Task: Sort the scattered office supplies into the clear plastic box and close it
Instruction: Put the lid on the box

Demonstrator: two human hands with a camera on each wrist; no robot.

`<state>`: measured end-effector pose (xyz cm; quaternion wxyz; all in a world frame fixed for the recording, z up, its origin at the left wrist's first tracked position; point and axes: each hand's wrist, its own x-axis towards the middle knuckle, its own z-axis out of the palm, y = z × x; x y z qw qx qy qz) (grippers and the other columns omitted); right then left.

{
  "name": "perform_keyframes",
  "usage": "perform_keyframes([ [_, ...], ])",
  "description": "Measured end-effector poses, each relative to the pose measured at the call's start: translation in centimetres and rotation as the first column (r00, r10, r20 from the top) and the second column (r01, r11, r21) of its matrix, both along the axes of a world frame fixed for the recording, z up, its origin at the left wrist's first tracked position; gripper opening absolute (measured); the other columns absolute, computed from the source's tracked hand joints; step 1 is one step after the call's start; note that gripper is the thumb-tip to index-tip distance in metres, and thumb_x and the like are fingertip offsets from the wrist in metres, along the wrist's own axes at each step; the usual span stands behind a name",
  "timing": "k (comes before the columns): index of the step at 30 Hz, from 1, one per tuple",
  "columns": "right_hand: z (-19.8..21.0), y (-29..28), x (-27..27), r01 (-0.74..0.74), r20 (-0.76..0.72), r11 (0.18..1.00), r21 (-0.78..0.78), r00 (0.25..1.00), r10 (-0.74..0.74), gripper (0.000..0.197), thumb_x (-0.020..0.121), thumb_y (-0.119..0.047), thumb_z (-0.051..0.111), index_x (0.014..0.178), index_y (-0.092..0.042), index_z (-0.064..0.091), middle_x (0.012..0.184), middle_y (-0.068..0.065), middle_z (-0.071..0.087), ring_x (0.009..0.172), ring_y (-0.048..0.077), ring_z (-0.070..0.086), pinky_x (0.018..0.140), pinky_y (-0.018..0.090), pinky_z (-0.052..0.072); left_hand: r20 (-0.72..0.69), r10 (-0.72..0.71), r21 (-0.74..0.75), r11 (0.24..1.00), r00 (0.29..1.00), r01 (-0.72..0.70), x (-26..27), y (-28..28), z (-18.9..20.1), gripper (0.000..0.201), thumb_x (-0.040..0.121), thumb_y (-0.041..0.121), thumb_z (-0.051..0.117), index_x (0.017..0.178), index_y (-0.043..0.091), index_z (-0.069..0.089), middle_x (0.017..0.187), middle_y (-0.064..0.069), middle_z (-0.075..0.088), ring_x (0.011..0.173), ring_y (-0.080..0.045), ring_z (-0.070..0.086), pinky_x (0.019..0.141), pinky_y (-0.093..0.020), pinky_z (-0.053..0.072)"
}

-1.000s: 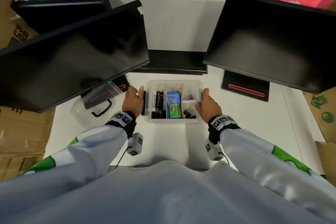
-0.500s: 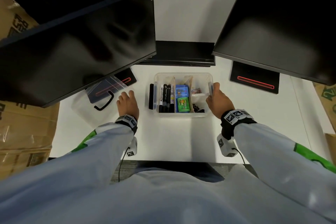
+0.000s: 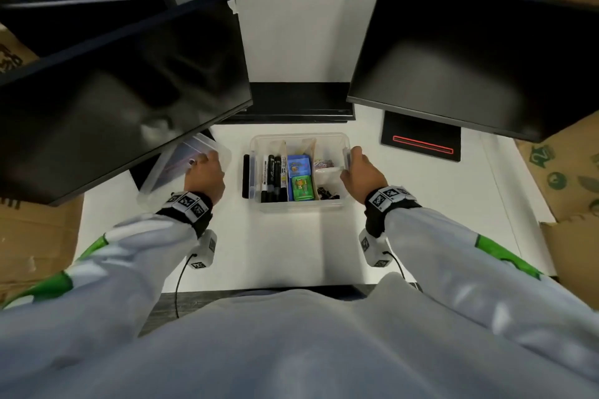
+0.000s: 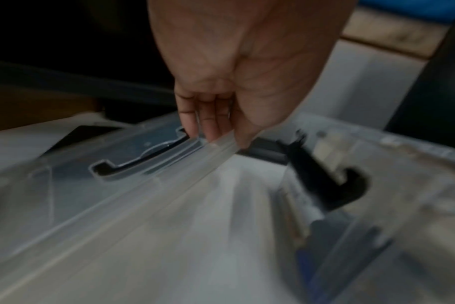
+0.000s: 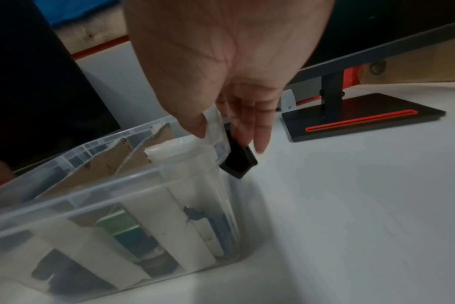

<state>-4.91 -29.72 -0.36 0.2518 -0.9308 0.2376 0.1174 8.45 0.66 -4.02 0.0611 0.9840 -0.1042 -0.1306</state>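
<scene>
Clear plastic box (image 3: 299,206) sits open near the middle of the white worktop (image 3: 285,253), its compartments holding black markers (image 3: 274,180), a blue pack (image 3: 299,166) and a green pack (image 3: 302,188). At its right rim the right hand (image 3: 363,173) takes a narrow grip, thumb inside the wall and fingers (image 5: 257,131) outside by the black latch (image 5: 238,162). Toward the worktop's left edge, the left hand (image 3: 204,176) pinches the raised edge of the clear lid (image 3: 181,168), partly under a dark monitor (image 3: 123,91).
</scene>
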Motion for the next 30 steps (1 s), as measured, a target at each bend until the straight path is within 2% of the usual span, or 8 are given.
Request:
perform_keyframes([
  [5,1.8,-0.1,1.6,-0.070,0.214,0.979,-0.193,0.970,0.112,0.054,0.095,-0.031,0.052,0.141,-0.008,0.036,0.128,0.018,0.048,0.116,0.035,0.049,0.096,0.045,0.047,0.078,-0.182,-0.137,0.972,0.980,0.192,-2.6,-2.8,5.8,0.023,0.092,0.010,0.054,0.113,0.002,0.047,0.108,-0.022,0.056,0.097,-0.040,0.059,0.081,-0.049,0.050],
  [8,3.6,0.4,3.4,-0.087,0.277,0.996,0.018,0.958,0.079,0.047,0.099,-0.043,0.043,0.135,-0.012,0.046,0.125,0.015,0.058,0.114,0.030,0.057,0.097,0.043,0.048,0.137,-0.296,-0.241,0.916,0.945,0.321,-5.2,-5.3,8.5,0.020,0.087,0.002,0.052,0.106,0.005,0.047,0.100,-0.016,0.054,0.088,-0.036,0.056,0.077,-0.049,0.048],
  [12,5.6,1.4,4.6,-0.016,0.215,0.890,0.455,0.972,-0.092,0.053,0.095,-0.060,0.037,0.126,-0.020,0.051,0.097,0.010,0.071,0.084,0.024,0.070,0.078,0.042,0.058,0.231,-0.499,-0.168,0.825,0.835,0.539,-8.3,-9.1,9.3,0.039,0.081,-0.002,0.057,0.116,0.013,0.049,0.107,-0.009,0.054,0.094,-0.029,0.056,0.078,-0.043,0.046],
  [16,4.6,0.8,4.3,0.019,0.230,0.922,0.387,0.966,-0.117,0.037,0.092,-0.035,0.058,0.124,-0.018,0.050,0.088,0.010,0.072,0.081,0.024,0.069,0.078,0.037,0.056,0.197,-0.630,-0.170,0.732,0.751,0.659,-9.2,-11.8,8.1,0.028,0.086,0.008,0.058,0.112,0.017,0.052,0.104,-0.004,0.053,0.096,-0.026,0.057,0.083,-0.043,0.047],
  [18,3.5,0.0,3.7,0.058,0.181,0.939,0.339,0.975,-0.126,0.034,0.091,-0.028,0.057,0.122,-0.018,0.048,0.086,0.011,0.072,0.082,0.028,0.069,0.082,0.040,0.055,0.139,-0.590,-0.261,0.753,0.796,0.604,-8.8,-12.3,7.6,0.018,0.091,0.027,0.059,0.105,0.019,0.053,0.103,-0.001,0.053,0.095,-0.023,0.055,0.086,-0.041,0.046],
  [20,2.7,-0.5,2.7,0.073,0.127,0.969,0.235,0.986,-0.105,0.033,0.092,-0.031,0.052,0.121,-0.016,0.045,0.093,0.014,0.072,0.088,0.033,0.068,0.083,0.042,0.055,0.112,-0.480,-0.352,0.800,0.870,0.486,-7.8,-12.1,7.0,0.025,0.089,0.039,0.061,0.104,0.020,0.055,0.104,-0.002,0.053,0.095,-0.020,0.052,0.087,-0.038,0.045],
  [25,1.8,-1.1,0.2,-0.041,0.064,0.993,-0.111,0.997,0.048,0.030,0.097,-0.032,0.040,0.115,-0.008,0.042,0.100,0.019,0.069,0.087,0.039,0.065,0.067,0.036,0.044,0.163,-0.169,-0.249,0.946,0.972,0.206,-3.6,-8.4,4.7,0.039,0.091,0.037,0.058,0.122,0.013,0.054,0.123,-0.013,0.051,0.113,-0.032,0.050,0.096,-0.044,0.040],
  [30,0.6,-1.3,-0.5,-0.054,0.036,0.991,-0.123,0.998,0.059,0.034,0.097,-0.035,0.040,0.118,-0.008,0.045,0.113,0.018,0.061,0.100,0.038,0.061,0.075,0.039,0.046,-0.093,0.038,-0.323,0.944,0.995,-0.066,-1.9,-6.5,3.8,0.071,0.085,0.051,0.063,0.138,0.014,0.033,0.135,-0.018,0.045,0.116,-0.039,0.054,0.096,-0.052,0.047],
])
